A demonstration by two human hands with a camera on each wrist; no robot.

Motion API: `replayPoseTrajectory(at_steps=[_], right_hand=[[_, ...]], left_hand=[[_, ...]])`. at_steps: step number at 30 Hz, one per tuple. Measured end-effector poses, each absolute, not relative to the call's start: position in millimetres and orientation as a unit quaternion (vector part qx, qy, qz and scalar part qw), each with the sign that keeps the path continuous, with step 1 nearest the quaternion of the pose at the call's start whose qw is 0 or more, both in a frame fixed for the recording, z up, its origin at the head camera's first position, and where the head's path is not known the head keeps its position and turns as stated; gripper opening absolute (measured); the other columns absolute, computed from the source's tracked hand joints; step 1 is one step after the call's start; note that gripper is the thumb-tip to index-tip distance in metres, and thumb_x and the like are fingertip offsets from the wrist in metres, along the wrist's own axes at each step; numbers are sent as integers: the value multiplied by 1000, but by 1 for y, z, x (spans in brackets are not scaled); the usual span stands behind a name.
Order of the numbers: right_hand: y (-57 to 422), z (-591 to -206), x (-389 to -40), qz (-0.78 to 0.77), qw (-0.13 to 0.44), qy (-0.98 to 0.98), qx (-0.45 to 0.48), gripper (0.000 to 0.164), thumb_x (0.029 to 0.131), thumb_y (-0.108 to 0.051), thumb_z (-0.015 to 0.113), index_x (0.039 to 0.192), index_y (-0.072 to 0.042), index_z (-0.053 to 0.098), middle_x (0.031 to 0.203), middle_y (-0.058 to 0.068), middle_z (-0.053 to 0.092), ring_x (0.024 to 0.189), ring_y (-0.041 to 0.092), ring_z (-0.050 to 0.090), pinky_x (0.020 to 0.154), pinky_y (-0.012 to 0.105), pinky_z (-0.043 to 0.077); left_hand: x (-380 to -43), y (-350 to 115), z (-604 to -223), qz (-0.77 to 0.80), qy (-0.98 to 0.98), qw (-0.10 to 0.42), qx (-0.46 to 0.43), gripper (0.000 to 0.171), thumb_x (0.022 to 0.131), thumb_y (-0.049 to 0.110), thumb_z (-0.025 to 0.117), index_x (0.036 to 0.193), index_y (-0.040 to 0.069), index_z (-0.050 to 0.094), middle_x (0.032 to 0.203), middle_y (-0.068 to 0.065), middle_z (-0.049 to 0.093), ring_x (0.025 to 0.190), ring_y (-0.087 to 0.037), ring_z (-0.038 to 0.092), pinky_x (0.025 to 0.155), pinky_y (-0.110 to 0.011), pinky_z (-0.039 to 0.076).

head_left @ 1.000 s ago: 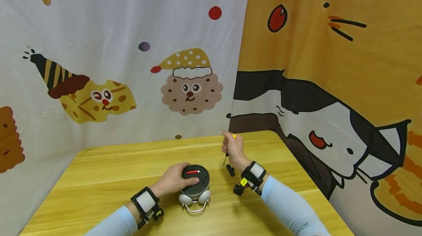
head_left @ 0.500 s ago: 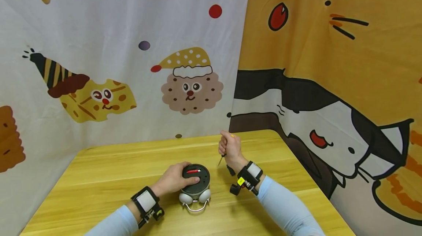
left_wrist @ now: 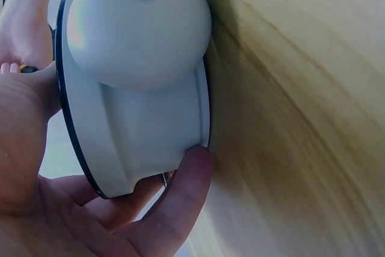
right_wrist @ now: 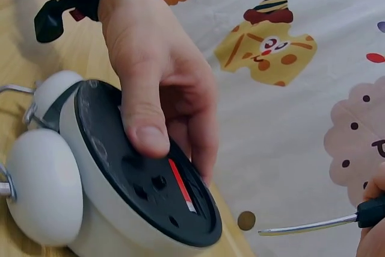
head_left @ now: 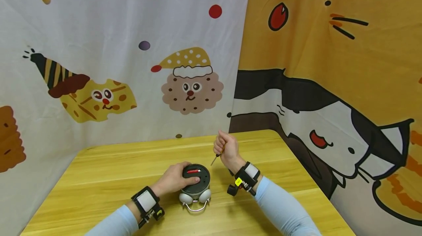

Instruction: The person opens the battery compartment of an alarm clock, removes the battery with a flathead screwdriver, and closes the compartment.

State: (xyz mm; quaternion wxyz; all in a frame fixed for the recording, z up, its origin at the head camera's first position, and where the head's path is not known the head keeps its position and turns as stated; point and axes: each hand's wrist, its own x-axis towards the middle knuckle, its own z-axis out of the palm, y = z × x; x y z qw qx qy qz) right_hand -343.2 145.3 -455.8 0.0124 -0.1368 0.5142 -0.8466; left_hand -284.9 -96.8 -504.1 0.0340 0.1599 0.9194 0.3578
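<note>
A white twin-bell alarm clock [head_left: 203, 181] lies face down on the table, its black back up and its bells and wire handle toward me. A red battery [right_wrist: 182, 186] shows in the open slot in its back. My left hand [head_left: 174, 178] grips the clock from the left, thumb over the back. In the left wrist view, fingers curl under the clock's white body [left_wrist: 138, 118]. My right hand [head_left: 227, 150] holds a screwdriver [head_left: 215, 159] in its fist, the thin shaft pointing down and left. The tip is just right of the clock, apart from it.
A small black piece [head_left: 231, 172] lies on the wooden table [head_left: 132, 162], mostly hidden behind my right wrist. Each wrist wears a strapped camera. Printed cloth curtains [head_left: 115, 27] hang behind the table and along its right side.
My right hand has moved left with the screwdriver, bringing its tip closer to the clock and tilting the shaft more. The left hand and the clock have stayed where they were.
</note>
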Motion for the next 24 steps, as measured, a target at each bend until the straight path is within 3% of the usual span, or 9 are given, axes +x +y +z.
replayPoseTrajectory(at_steps=[11,24], right_hand=[[129,-459,-337,-853,17,485,-194,57,117,-22,40,63,-16,23,52,-15,34,43,2,34,47,22,28],[117,-467,-335,-835,14,494,-243,55,117,-15,35,63,-13,22,54,-15,34,44,2,35,46,23,27]], left_hand=[[-286,-97,-506,367,914,38,168,74,92,48,93,145,2,69,128,-13,81,111,-22,75,97,-47,63],[-287,-97,-502,364,916,38,163,73,92,47,94,144,2,70,125,-12,81,107,-20,75,94,-45,63]])
